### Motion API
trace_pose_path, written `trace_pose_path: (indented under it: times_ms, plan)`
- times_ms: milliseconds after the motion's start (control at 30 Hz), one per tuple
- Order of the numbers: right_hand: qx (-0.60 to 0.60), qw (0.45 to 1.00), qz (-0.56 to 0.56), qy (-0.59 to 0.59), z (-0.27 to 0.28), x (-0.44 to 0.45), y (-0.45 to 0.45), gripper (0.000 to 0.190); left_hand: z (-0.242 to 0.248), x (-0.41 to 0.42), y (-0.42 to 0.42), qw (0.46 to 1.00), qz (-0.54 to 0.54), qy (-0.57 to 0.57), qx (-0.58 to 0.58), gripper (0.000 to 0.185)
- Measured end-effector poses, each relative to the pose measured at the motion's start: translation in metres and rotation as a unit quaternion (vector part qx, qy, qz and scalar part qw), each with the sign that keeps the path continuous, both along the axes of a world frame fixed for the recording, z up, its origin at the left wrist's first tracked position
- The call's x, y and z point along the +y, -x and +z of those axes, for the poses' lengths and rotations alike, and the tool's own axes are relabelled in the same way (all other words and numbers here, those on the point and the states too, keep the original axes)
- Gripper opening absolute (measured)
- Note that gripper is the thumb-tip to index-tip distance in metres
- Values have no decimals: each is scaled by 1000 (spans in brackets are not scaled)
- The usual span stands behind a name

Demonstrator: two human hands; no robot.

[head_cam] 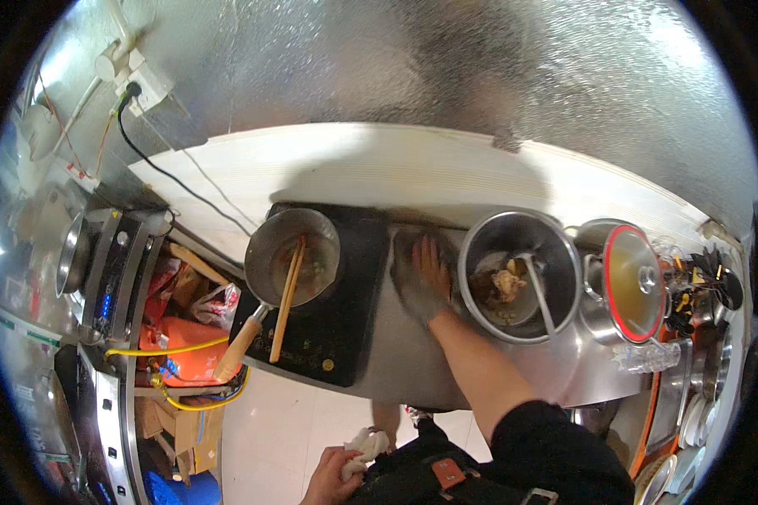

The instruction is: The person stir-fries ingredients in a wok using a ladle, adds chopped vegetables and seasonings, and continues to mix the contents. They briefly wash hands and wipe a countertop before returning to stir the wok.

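Observation:
Low in the picture, my left hand point(335, 475) grips a crumpled white cloth or paper point(366, 449) in front of my body. My right hand point(431, 265) reaches flat over the steel counter point(379, 372), fingers pointing at the wall. A dark grey patch surrounds and partly covers this hand; whether it is cloth or shadow I cannot tell. Just right of the hand stands a deep steel pot point(466, 297) containing a pale lump, a little liquid and a ladle point(539, 290). To the left, a small wooden-handled saucepan point(259, 252) sits on a black induction cooktop point(347, 341).
Wooden chopsticks point(284, 315) lean across the saucepan's rim. A lidded pot with a red rim point(611, 290) stands further right, near stacked clear cups point(650, 358). A black power cord point(164, 170) hangs at left. Below it, shelves hold bags and a yellow hose point(170, 351).

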State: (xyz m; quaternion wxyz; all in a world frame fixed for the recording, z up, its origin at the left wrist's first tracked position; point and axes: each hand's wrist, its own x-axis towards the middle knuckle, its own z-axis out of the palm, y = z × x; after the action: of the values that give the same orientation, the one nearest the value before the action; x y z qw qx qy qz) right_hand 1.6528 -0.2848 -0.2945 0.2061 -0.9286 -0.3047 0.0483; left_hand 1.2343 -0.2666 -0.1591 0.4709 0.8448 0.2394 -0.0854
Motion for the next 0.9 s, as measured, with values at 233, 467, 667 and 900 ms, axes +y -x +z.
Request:
trace_pose_path:
  times_ms: [233,467,667,900]
  plan:
    - [-206,891,220,338,2,17,96,63,24,0,8,999,21,41,4,50]
    - [109,942,297,110,-5,-177,147,64,3,3,-113,991,-10,-19,-130,48]
    - [-216,968,-52,118,8,-370,113,65,-2,-18,-209,973,-101,-82,-192,43]
    - [326,766,-362,-420,-25,-375,203,54,85,137,-106,811,136,-484,-299,37]
